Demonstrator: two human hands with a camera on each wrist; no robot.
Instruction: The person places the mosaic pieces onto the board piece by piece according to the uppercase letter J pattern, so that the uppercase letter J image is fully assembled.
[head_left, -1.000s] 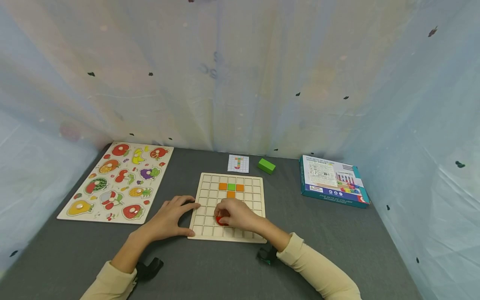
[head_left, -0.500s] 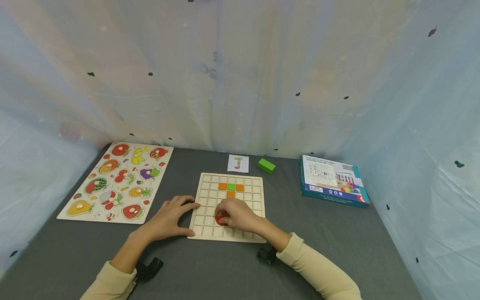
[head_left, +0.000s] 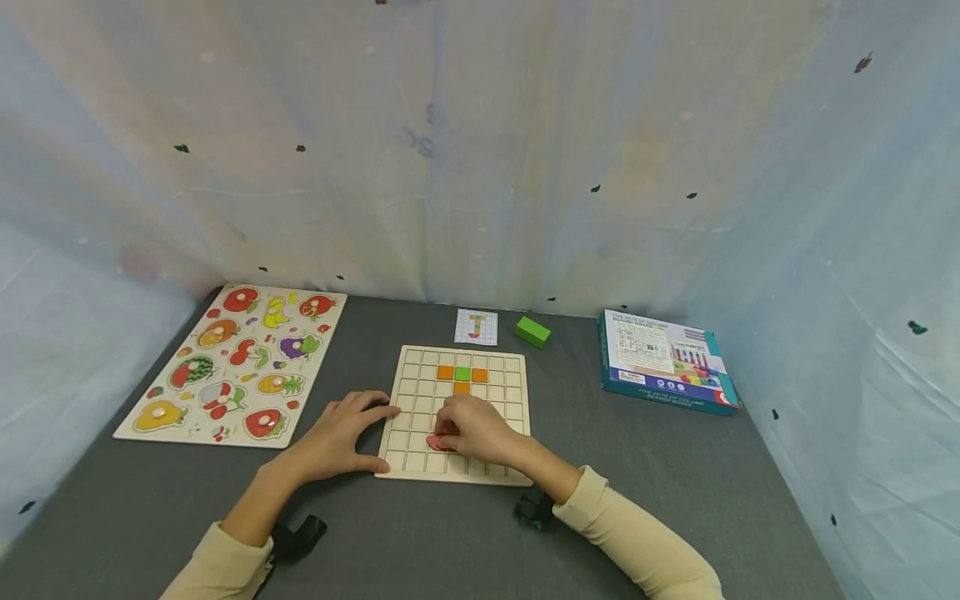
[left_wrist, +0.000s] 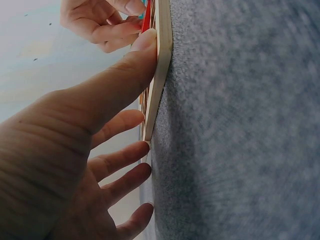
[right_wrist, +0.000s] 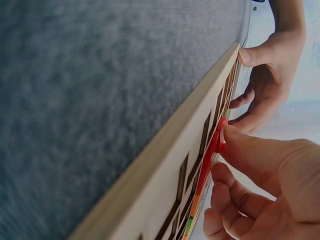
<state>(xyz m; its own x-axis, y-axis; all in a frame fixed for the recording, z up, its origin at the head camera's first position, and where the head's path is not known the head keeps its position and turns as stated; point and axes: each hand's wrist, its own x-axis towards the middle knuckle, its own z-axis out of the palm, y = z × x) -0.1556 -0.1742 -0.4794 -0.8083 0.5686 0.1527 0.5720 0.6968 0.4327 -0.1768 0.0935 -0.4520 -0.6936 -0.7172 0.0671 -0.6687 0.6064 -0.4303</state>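
A square wooden grid board [head_left: 416, 460] lies on the dark tabletop. My left hand [head_left: 333, 437] spreads along its left side, with the thumb and a fingertip touching the edge; the other fingers reach out straight in the left wrist view. Over the lower middle of the board, my right hand [head_left: 476, 429] pinches a small red round-edged block [head_left: 435, 442]. In the right wrist view the thumb presses on this red block [right_wrist: 219, 137] at the board's surface. Orange blocks [head_left: 479, 376] flank a green block [head_left: 462, 374] farther up, and part of the column below is hidden by my hand.
Behind the board lie a pattern card [head_left: 476, 327] and a green rectangular block [head_left: 533, 332]. A fruit puzzle board [head_left: 225, 362] lies at the left. A flat toy box [head_left: 667, 362] is at the right, near the curtain [head_left: 480, 167].
The red block has shifted slightly to the left and tilted, its face now paler with glare. My right fingers have moved slightly with it; my left hand stays put.
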